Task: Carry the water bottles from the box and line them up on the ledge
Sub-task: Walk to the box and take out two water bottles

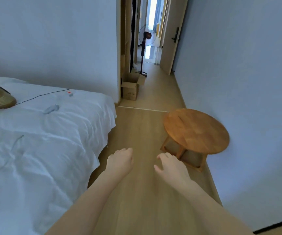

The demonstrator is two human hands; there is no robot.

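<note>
**Box waits by the doorway, both hands empty**

The cardboard box (131, 87) sits on the wooden floor (147, 126) at the far end of the room, tucked against the corner of the wall by the doorway, its flaps standing open. I cannot see from here what is inside it, and no bottles show anywhere.

Both arms reach forward over the floor, well short of the box. The left hand (120, 161) holds nothing, its fingers curled loosely downward. The right hand (170, 164) is empty too, fingers relaxed and a little spread.

Just right of the right hand stands a round wooden stool (196, 131), close to the wall. To the left runs a bed (40, 138) under a white sheet, with a small white remote (51, 109) and a thin cable (41, 95) lying near its far edge. Beyond the box, a standing fan (147, 37) stands in the hallway.
</note>
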